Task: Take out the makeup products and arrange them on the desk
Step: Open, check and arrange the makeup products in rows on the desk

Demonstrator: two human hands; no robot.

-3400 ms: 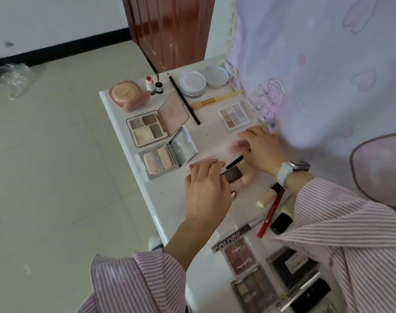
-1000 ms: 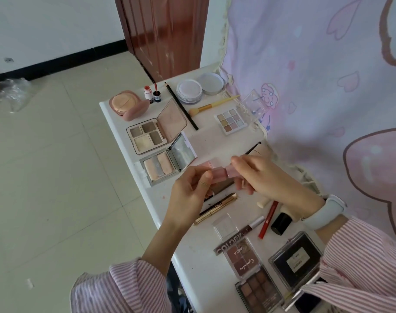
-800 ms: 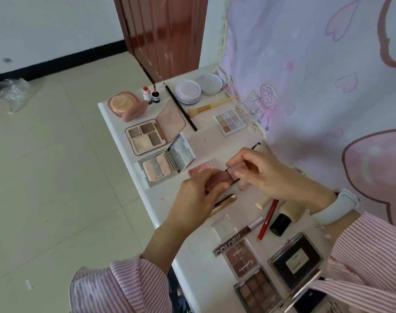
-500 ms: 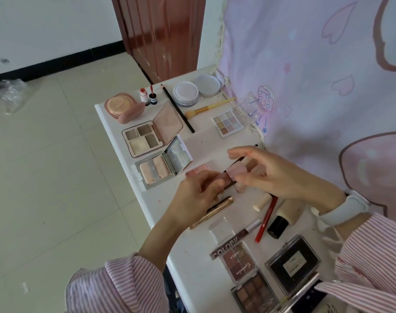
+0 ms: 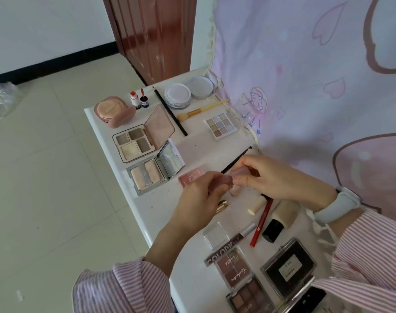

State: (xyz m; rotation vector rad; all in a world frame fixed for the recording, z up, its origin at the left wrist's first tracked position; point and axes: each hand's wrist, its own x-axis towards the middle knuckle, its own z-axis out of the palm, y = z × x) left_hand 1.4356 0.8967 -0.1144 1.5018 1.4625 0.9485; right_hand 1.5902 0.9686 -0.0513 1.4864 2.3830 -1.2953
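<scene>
Both hands meet at the desk's middle on a small translucent pink tube (image 5: 233, 177): the left hand (image 5: 199, 199) pinches its lower, darker part, the right hand (image 5: 269, 177) curls round its paler upper part at 3 o'clock. Half a second ago the right fingers were spread more loosely above the cap; they have since closed on it. A pink flat compact (image 5: 190, 177) lies just beside the left hand at 10 o'clock. Further at 10 o'clock, the open two-pan palette (image 5: 145, 177) holds two pale powders, and the four-pan palette (image 5: 133, 144) beyond holds brown and cream shades. At 12 o'clock the open nine-pan eyeshadow palette (image 5: 220, 125) lies on the white desk (image 5: 188, 256).
</scene>
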